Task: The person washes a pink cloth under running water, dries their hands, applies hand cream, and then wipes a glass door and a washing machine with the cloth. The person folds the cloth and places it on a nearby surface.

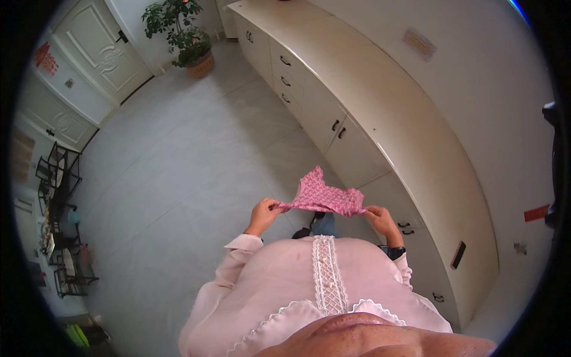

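Note:
A pink patterned cloth (328, 196) is stretched between my two hands, in front of my body and above the tiled floor. My left hand (263, 216) pinches its left corner between thumb and fingers. At the opposite corner, my right hand (382, 221) grips the fabric, and a dark watch (395, 253) sits on that wrist. The far edge of the cloth sticks up in a loose, crumpled peak. Whether it is a garment or a plain cloth I cannot tell.
A long cream cabinet (312, 85) runs along the right, with a dark remote-like object (458, 255) on its top. A potted plant (199, 62) stands at the far end. Dark-framed chairs (69, 267) and a cluttered table (51, 238) are at the left, below a white door (105, 49).

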`<action>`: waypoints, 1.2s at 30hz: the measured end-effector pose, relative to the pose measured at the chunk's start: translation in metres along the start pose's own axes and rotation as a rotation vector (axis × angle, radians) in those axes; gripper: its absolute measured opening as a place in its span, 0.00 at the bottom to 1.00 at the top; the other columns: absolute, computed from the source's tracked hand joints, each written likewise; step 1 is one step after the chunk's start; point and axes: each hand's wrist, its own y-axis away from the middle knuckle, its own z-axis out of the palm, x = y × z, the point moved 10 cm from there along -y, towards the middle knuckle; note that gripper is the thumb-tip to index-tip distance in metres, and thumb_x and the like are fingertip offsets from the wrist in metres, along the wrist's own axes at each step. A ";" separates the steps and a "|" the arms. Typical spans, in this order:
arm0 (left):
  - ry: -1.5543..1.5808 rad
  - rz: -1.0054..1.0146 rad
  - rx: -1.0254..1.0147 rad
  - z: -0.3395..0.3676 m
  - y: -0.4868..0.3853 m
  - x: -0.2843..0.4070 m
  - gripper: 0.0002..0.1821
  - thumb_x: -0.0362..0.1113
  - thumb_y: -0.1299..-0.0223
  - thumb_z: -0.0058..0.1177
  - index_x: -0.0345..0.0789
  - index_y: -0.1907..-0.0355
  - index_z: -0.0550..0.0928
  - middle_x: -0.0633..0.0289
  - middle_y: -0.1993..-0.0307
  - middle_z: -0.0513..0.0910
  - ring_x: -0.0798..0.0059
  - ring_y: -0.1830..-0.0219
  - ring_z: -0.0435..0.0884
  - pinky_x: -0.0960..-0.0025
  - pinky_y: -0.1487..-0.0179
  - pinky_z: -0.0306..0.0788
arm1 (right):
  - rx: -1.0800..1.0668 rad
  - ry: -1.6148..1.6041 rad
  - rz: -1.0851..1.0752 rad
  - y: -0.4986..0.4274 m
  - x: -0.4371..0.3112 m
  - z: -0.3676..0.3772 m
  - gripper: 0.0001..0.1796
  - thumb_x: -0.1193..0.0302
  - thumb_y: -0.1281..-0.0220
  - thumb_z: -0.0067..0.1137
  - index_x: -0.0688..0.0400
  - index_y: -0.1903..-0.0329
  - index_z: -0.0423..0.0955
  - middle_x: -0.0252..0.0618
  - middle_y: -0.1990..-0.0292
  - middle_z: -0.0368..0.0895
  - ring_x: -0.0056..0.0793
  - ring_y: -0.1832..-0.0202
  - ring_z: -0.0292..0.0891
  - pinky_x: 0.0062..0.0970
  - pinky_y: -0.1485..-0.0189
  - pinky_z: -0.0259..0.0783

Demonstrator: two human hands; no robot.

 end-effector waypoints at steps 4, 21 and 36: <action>0.411 -0.160 0.097 -0.007 -0.029 -0.034 0.08 0.31 0.44 0.66 0.30 0.63 0.86 0.64 0.66 0.77 0.77 0.74 0.81 0.73 0.73 0.77 | -0.097 -0.002 -0.135 -0.072 -0.027 0.006 0.17 0.63 0.32 0.56 0.65 0.52 0.82 0.48 0.59 0.87 0.35 0.57 0.82 0.32 0.50 0.74; -0.130 0.825 0.544 -0.085 -0.336 0.371 0.16 0.23 0.51 0.63 0.40 0.57 0.88 0.59 0.47 0.82 0.62 0.45 0.76 0.62 0.38 0.67 | 0.501 -0.440 -0.648 -0.342 -0.191 -0.290 0.11 0.76 0.29 0.54 0.63 0.50 0.82 0.37 0.53 0.86 0.24 0.48 0.77 0.27 0.41 0.70; -0.476 0.540 -0.101 0.048 -0.553 0.247 0.08 0.34 0.45 0.60 0.43 0.61 0.88 0.61 0.53 0.84 0.62 0.44 0.76 0.55 0.33 0.61 | 0.280 -0.324 0.039 -0.487 -0.011 -0.166 0.15 0.70 0.36 0.61 0.61 0.49 0.84 0.46 0.45 0.83 0.37 0.43 0.79 0.30 0.38 0.71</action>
